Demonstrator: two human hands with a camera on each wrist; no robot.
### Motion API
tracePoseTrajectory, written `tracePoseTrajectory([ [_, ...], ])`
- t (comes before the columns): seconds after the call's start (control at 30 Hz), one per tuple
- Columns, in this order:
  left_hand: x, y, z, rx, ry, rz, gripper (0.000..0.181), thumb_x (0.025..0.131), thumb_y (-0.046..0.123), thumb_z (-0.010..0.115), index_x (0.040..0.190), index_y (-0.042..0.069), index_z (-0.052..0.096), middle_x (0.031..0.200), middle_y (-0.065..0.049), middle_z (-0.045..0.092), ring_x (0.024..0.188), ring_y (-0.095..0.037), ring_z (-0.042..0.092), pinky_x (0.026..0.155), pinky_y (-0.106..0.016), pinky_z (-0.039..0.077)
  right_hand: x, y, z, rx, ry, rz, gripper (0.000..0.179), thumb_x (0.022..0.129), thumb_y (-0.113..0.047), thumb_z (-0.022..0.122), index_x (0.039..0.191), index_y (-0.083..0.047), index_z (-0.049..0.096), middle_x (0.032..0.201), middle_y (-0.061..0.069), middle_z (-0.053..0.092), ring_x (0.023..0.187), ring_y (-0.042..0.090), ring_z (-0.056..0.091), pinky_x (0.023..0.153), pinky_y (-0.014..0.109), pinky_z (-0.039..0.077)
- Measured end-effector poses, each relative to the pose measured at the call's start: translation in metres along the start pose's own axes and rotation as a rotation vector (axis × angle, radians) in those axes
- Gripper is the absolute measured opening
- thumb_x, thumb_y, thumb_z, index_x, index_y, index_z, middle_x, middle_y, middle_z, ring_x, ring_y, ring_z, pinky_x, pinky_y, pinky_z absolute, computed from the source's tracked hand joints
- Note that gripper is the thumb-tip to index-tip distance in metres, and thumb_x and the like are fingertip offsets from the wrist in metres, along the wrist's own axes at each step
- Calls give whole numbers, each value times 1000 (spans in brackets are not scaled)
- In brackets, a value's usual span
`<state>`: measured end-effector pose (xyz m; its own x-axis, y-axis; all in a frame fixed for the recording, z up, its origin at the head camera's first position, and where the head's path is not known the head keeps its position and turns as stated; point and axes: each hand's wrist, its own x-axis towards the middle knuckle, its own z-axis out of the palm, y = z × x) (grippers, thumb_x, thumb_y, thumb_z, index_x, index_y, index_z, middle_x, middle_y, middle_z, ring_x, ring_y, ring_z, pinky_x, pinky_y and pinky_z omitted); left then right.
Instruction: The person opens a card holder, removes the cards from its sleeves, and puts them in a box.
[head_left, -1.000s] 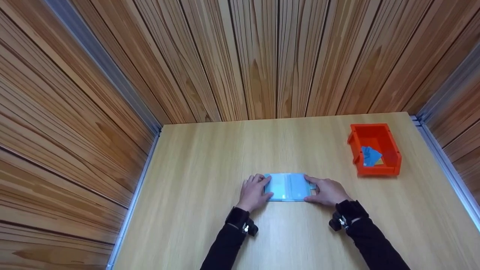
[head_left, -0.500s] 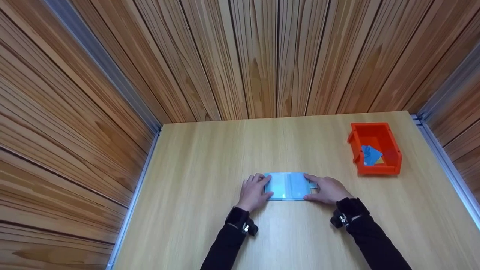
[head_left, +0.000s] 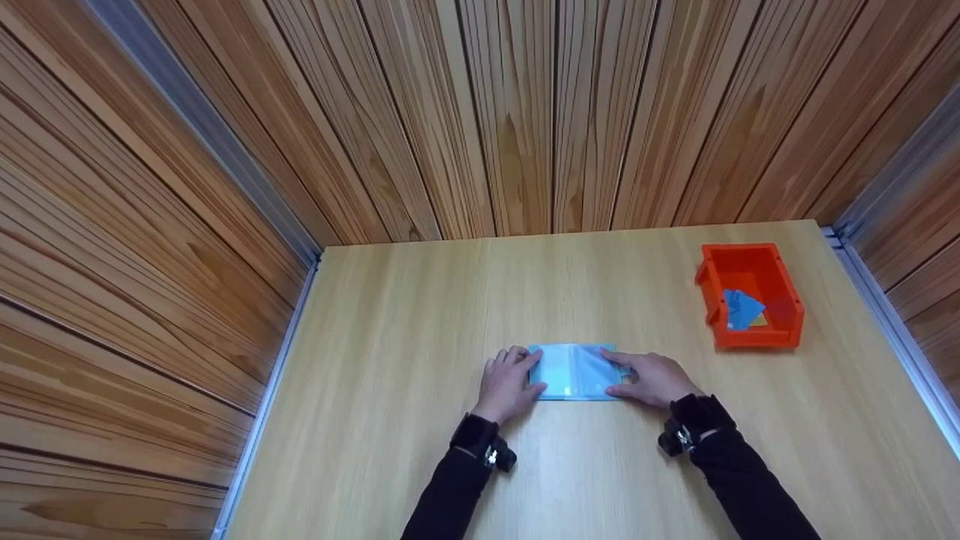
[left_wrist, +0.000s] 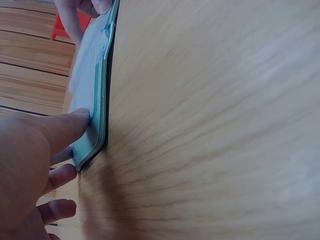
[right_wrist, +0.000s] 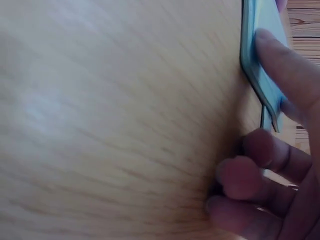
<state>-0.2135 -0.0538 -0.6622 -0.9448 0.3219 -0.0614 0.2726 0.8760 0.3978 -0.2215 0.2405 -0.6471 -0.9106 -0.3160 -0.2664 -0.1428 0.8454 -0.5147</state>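
A light blue wallet-like holder (head_left: 571,375) with shiny, see-through inner faces lies spread out on the table. My left hand (head_left: 505,384) holds its left end, thumb and index finger set apart at the two corners. In the left wrist view that thumb (left_wrist: 75,124) rests on the inner face of the layered holder (left_wrist: 100,100), with other fingers by its end. At the right end my right hand (head_left: 654,381) grips with thumb and index finger. The right wrist view shows the thumb (right_wrist: 272,47) on the face and the remaining fingers curled near the wood.
An orange-red bin (head_left: 789,300) stands at the back right of the wooden table (head_left: 420,300). Inside it are blue pieces (head_left: 742,310) and a bit of yellow. Wood-panelled walls (head_left: 517,135) with metal corner posts enclose the table.
My right index finger has slid slightly left onto the holder's upper right corner, and the tab on the right end shows less. My left hand stays where it was.
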Motion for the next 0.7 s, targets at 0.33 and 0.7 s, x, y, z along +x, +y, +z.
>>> tracePoseTrajectory([
  [0.33, -1, -2, 2, -7, 28, 29, 61, 97, 42, 70, 153, 24, 53, 139, -1, 57, 121, -21, 52, 94, -36, 39, 1, -7, 14, 137, 178, -131, 18, 84, -22, 87, 98, -14, 79, 69, -10, 50, 65, 9, 46, 62, 24, 32],
  [0.7, 0, -3, 5, -17, -6, -10, 62, 98, 44, 69, 155, 27, 50, 143, 0, 56, 124, -19, 50, 97, -35, 38, 3, -15, 16, 256, 193, -17, 17, 94, -18, 76, 78, -14, 72, 69, -6, 53, 66, 14, 50, 61, 24, 36],
])
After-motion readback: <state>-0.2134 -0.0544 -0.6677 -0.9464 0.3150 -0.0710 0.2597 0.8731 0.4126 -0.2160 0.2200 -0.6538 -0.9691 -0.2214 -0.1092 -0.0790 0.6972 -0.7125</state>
